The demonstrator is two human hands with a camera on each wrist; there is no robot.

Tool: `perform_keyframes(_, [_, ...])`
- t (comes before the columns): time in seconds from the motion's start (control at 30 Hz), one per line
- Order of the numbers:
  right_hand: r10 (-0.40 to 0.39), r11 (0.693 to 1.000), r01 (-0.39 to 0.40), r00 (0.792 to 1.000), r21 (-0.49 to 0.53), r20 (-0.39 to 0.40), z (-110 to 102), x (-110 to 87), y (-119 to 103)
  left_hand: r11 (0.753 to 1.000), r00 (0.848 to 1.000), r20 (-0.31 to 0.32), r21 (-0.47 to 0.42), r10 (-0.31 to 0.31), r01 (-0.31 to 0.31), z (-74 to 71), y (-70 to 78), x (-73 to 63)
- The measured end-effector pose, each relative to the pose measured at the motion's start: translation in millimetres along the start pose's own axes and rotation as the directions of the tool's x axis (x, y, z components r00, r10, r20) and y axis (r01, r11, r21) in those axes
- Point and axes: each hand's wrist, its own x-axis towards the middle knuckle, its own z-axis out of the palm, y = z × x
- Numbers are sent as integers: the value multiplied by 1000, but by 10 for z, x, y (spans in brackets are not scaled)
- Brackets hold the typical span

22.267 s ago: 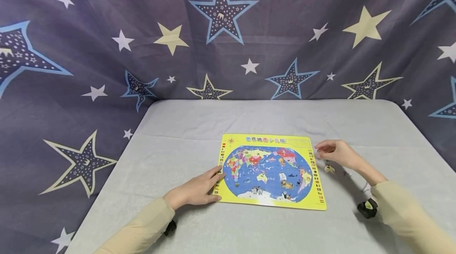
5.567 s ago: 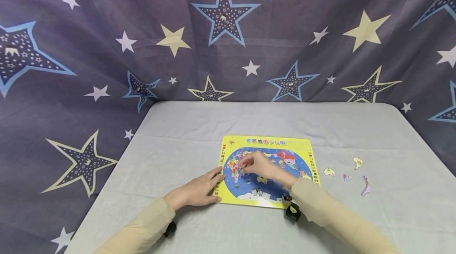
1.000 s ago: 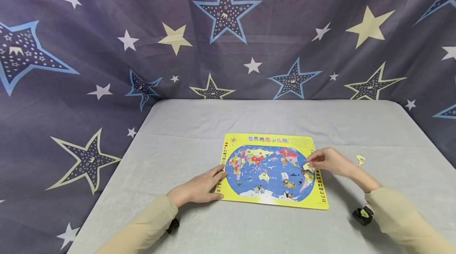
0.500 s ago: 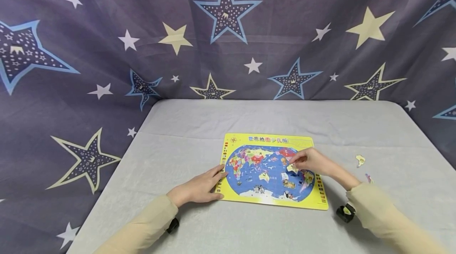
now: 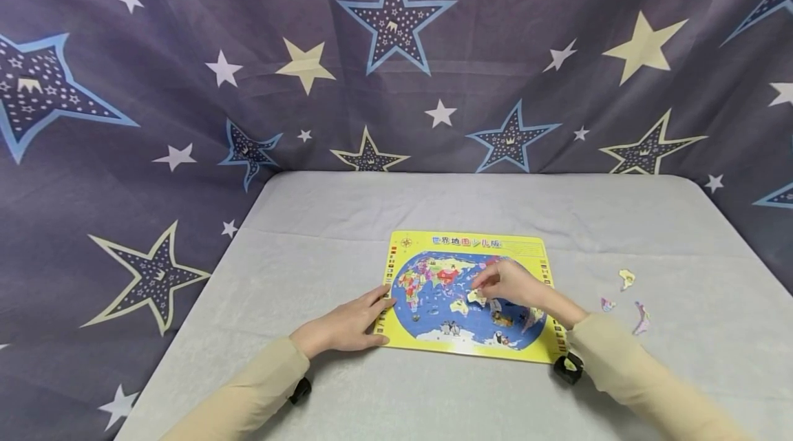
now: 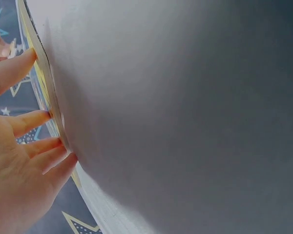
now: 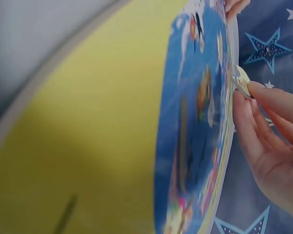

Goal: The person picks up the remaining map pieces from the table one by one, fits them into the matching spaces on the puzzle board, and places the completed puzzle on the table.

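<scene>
A yellow-bordered world-map puzzle board lies on the table, covered with blue ocean and coloured lands. My left hand rests on its left edge; in the left wrist view, the fingertips are spread along the rim. Over the middle of the map, my right hand pinches a pale yellow, Australia-shaped puzzle piece between thumb and fingers. In the right wrist view, that thin piece stands tilted close above the board. A similar pale yellow land shape shows on the map just left of it.
Right of the board lie three loose pieces: a pale yellow one, a small pink and blue one and a long pinkish one. A grey cloth covers the table, with a star-patterned curtain behind it.
From the board's right edge a second ago, my right hand has carried the pale yellow piece left over the map. That piece lay on the table earlier. My left hand stays put.
</scene>
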Motion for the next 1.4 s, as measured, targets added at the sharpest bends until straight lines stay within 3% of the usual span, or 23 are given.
perform_keyframes(0.13, [-11,1000,11,1000,-29,8,78,51,-12,1000,1000,1,2,1,-1,-2,3,0])
perform_keyframes(0.7, [-25,999,25,999,23,30,283,142,-79,1000,1000,-6,20,1,0,22,-12,-18])
perform_keyframes(1.4, [-27,994,19,997,-112,-72,389,93,-113,1000,1000,-9,5,-2,2,8,1,-13])
